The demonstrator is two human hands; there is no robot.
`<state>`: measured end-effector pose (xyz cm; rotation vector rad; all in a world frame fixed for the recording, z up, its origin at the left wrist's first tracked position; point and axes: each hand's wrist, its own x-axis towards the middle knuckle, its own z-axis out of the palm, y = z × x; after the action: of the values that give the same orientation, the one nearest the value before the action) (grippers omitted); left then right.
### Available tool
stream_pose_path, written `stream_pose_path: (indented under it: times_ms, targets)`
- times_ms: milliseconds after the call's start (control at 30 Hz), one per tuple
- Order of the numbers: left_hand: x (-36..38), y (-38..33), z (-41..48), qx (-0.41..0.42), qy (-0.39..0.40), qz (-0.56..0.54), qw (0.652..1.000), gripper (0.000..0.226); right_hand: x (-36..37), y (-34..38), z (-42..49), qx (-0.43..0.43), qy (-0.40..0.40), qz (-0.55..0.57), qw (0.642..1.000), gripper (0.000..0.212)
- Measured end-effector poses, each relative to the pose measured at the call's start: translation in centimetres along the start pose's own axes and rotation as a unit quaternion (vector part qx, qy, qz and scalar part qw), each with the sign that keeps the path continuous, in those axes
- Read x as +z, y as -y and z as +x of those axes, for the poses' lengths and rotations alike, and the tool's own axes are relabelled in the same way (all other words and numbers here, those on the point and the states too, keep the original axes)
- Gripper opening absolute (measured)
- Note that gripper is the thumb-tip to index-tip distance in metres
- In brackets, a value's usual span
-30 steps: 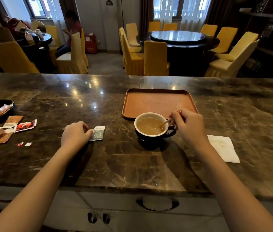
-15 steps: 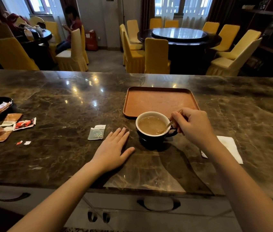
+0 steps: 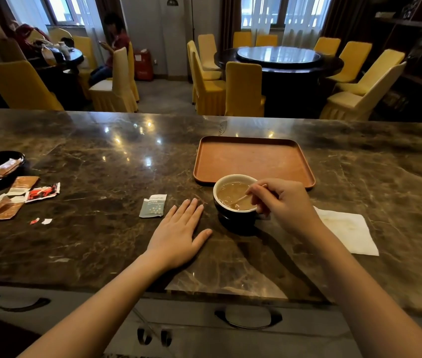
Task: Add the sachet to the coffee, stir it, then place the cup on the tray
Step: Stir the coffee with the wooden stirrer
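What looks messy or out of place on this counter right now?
Torn sachet wrappers and small torn-off scraps lie scattered on the marble counter at far left, beside the black dish. An emptied grey sachet lies near the left hand. No spill shows around the cup.

Counter: dark brown marble, pale veining. Tray: terracotta orange. Cup: black outside, white rim, light tan coffee. Sachet: grey-green, white top band. Napkin: white. Far chairs: yellow covers.
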<state>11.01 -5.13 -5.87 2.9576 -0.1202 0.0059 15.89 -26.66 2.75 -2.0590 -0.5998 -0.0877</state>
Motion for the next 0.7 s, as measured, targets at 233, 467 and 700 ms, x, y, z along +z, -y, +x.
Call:
stream_pose_path:
  times_ms: [233, 467, 700]
  targets:
    - [0.2, 0.1, 0.1, 0.001, -0.005, -0.003, 1.000, 0.088, -3.0, 0.8, 1.5, -0.021, 0.029, -0.100, 0.994, 0.019]
    - [0.1, 0.0, 0.0, 0.000, -0.011, -0.008, 1.000, 0.089, -0.9, 0.0, 2.2, -0.076, -0.059, -0.178, 0.979, 0.019]
    - [0.2, 0.1, 0.1, -0.001, -0.008, -0.004, 1.000, 0.084, 1.6, 0.0, 1.3, -0.040, -0.070, -0.083, 0.993, 0.016]
